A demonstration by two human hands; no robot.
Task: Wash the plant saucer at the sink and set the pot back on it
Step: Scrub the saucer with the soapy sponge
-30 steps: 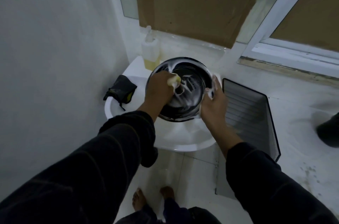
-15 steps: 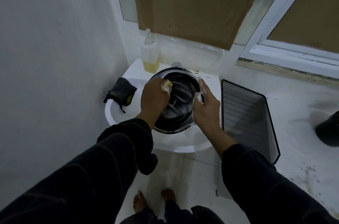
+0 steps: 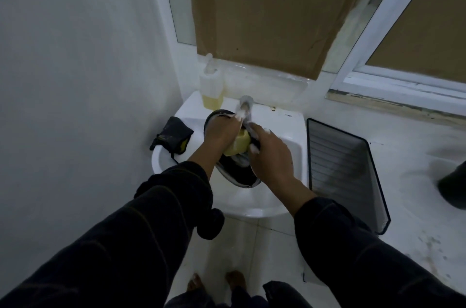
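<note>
Gripping a yellow sponge, the left hand presses it against the round black plant saucer, tilted on edge over the white ceramic sink. The right hand, soapy fingers curled, clamps the saucer's rim. A clear soap bottle stands behind the sink.

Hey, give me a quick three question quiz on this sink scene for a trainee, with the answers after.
1. True or false: the saucer lies flat in the sink.
2. Which hand holds the yellow sponge?
3. The soap bottle stands: A) behind the basin on the left, B) on the floor, C) on the black tray.

Key: 1. False, it is held tilted. 2. The left hand; the right hand has its grip on the saucer's rim. 3. A.
</note>
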